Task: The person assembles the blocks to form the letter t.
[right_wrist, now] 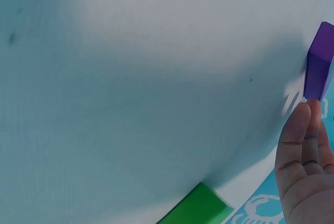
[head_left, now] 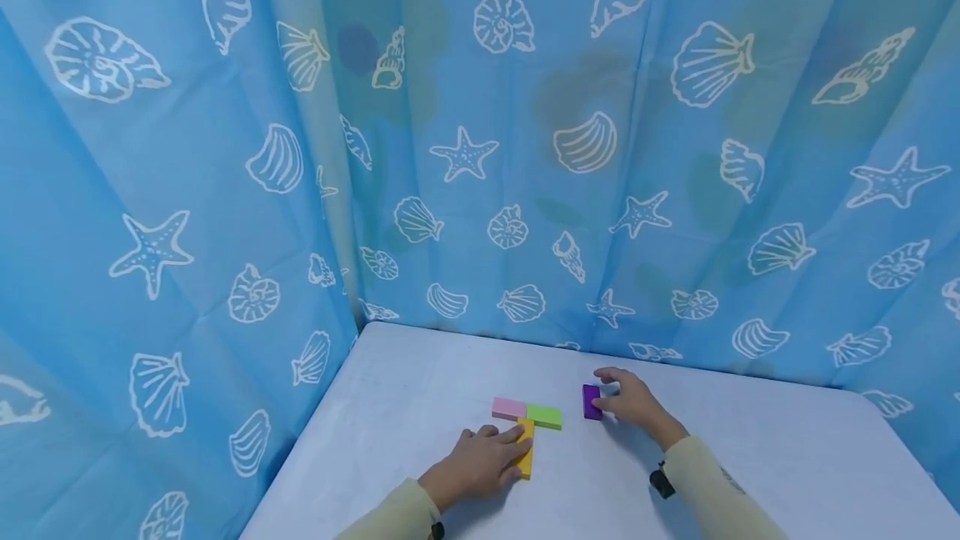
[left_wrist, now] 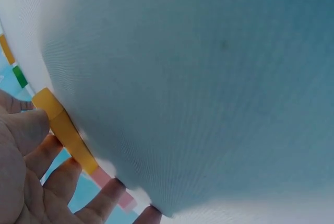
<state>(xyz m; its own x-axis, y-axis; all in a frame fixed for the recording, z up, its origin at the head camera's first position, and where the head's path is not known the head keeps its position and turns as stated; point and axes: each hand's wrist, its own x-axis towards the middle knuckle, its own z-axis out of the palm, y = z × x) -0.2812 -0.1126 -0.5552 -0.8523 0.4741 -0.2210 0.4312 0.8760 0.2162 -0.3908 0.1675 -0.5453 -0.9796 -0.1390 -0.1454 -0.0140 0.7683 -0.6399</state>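
Note:
My left hand [head_left: 483,461] rests on a yellow block [head_left: 527,461] lying on the white table, its fingers stretched across the top. The thumb touches the same yellow block [left_wrist: 68,135] near one end in the left wrist view. A pink block [head_left: 508,408] and a light green block [head_left: 545,417] lie end to end at the yellow block's far end. Farther right, a purple block [head_left: 591,402] has my right hand [head_left: 633,402] beside it. The thumb tip overlaps its right side, while the index finger extends past its far end. In the right wrist view the fingertips meet the purple block's [right_wrist: 318,72] lower end.
A green block [right_wrist: 198,205] shows at the bottom of the right wrist view. Another orange block [left_wrist: 6,49] and a green one [left_wrist: 20,77] appear at the left wrist view's left edge. Blue shell-patterned curtains [head_left: 465,215] hang behind and left of the table [head_left: 787,457].

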